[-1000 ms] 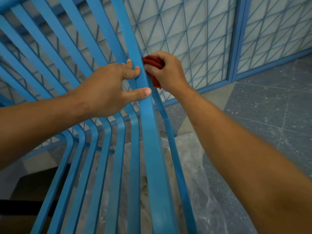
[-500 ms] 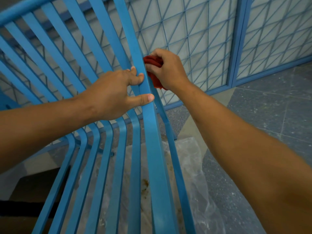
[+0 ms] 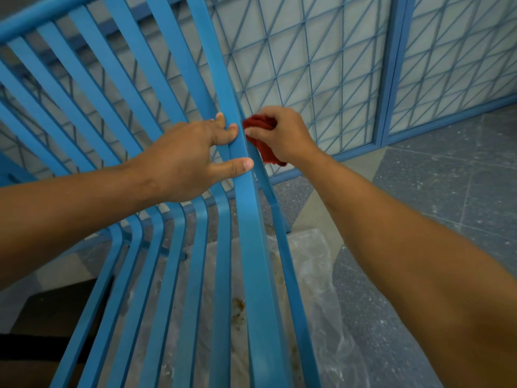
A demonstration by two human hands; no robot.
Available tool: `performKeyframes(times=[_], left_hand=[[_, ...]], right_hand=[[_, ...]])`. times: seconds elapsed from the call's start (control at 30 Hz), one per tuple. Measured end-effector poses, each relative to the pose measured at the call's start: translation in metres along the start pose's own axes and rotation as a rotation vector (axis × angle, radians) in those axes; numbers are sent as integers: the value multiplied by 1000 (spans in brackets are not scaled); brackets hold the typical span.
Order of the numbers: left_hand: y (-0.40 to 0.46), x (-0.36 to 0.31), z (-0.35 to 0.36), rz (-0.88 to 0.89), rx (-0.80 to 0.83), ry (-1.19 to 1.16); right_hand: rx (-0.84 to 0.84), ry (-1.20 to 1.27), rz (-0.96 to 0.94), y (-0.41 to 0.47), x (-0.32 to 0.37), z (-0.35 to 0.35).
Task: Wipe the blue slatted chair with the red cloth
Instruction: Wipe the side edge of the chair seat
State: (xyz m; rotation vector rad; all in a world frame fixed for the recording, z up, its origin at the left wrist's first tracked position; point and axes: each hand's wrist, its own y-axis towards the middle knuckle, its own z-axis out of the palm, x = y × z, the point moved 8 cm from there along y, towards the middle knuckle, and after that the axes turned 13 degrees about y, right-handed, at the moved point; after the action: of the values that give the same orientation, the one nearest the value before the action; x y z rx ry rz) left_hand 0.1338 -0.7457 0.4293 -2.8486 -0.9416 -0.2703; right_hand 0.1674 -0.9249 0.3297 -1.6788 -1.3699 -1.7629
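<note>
Red cloth [image 3: 264, 142] in right hand [image 3: 285, 134] (against blue slatted chair [image 3: 249, 219]).

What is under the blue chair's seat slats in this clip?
Through the gaps of the blue chair shows a crumpled clear plastic sheet with brownish stains, lying on the speckled tiled floor. The slats and both forearms cover the rest.

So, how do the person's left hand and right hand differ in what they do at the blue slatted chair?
The left hand holds the outermost slat of the blue slatted metal chair bare, thumb across its front; the right hand grips the crumpled red cloth. The left hand lies on the slat's inner side, the right hand at its outer edge. The left hand's fingers are mostly extended, the right hand's curled. Both meet the same slat at similar height.
</note>
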Motion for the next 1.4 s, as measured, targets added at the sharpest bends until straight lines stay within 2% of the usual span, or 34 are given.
performKeyframes(times=[0.17, 0.43, 0.57, 0.83, 1.0, 1.13, 1.3, 1.4], left_hand=[[1, 0, 0, -5, 7, -7], [0, 1, 4, 14, 15, -17], [-1, 3, 5, 15, 6, -23], [0, 0, 5, 30, 25, 0], [0, 0, 4, 20, 16, -50], [1, 1, 5, 10, 18, -76], [-1, 1, 6, 10, 32, -67], [0, 0, 4, 17, 28, -54]], right_hand=[[-31, 26, -93, 23, 34, -5], [-38, 35, 16, -14, -29, 14], [71, -128, 101, -31, -56, 20], [0, 95, -58, 6, 15, 0], [-26, 220, 8, -3, -20, 13], [-41, 128, 90, -30, -62, 22], [44, -57, 292, -69, -128, 36], [22, -48, 301, -67, -125, 33]])
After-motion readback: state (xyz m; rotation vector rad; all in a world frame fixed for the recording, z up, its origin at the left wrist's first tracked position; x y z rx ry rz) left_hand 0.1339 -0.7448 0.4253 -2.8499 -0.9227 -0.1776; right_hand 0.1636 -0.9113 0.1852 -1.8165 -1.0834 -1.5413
